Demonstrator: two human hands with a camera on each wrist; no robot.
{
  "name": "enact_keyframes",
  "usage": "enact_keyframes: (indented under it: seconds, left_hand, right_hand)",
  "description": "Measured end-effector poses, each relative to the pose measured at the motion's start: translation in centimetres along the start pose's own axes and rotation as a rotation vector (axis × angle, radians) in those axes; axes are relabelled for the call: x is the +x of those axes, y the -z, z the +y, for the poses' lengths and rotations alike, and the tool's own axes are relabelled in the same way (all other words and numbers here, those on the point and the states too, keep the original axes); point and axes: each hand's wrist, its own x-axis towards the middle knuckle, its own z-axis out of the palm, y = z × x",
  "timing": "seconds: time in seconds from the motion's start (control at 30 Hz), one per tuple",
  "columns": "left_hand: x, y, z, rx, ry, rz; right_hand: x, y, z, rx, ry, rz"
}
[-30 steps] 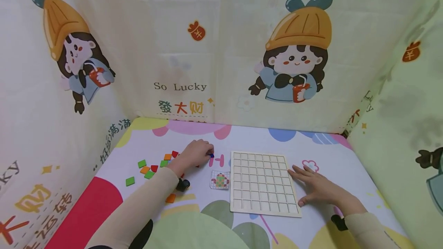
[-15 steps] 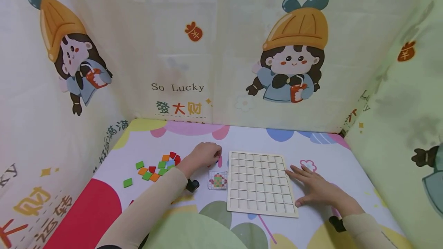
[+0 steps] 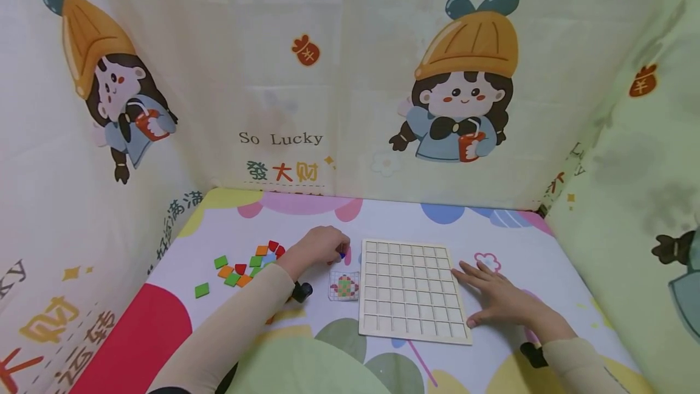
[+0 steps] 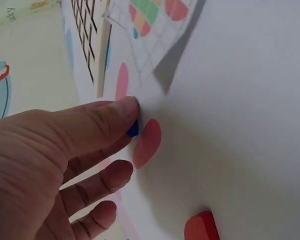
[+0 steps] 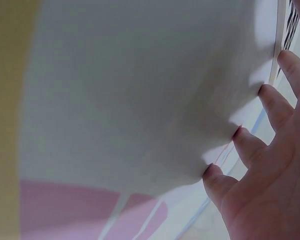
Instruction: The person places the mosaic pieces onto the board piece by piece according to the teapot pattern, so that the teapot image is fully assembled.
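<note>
My left hand (image 3: 321, 244) pinches a small blue piece (image 4: 133, 129) between thumb and fingers, low over the tabletop, left of a pale wooden grid board (image 3: 412, 289). Most of that piece is hidden by the fingertips. Just in front of this hand lies a small card (image 3: 344, 286) with a coloured gridded picture, beside the board's left edge. My right hand (image 3: 500, 297) has its fingers spread at the board's right edge; the right wrist view shows the fingertips resting on the table and at the board's side.
Several small coloured pieces lie scattered on the left, among them a green tile (image 3: 202, 289), an orange tile (image 3: 225, 271) and a red piece (image 3: 240, 269). The left forearm covers some. A printed cloth wall (image 3: 361, 138) stands behind the patterned table.
My left hand has moved right, away from the loose pieces, carrying the blue piece closer to the board. The right hand keeps its place at the board's edge.
</note>
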Motion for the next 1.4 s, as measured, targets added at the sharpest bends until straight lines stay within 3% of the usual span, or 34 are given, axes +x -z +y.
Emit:
enact_keyframes:
  seconds: [0.33,0.57,1.03,1.4]
  left_hand:
    - [0.7,0.3,0.9,-0.041,-0.013,0.021]
    - [2.2,0.6,2.2,0.009,-0.074,0.11]
    - [4.1,0.4,5.8,-0.173,-0.062,0.194]
    - [5.1,-1.4,8.5,-0.254,-0.024,0.261]
  right_hand:
    - [0.0,-0.1,0.2,-0.005,0.016,0.006]
    - [-0.1,-0.2,0.2,-0.005,0.028,0.023]
    - [-0.1,-0.2,0.3,-0.005,0.044,0.029]
    - [-0.1,-0.3,0.3,0.017,0.004,0.01]
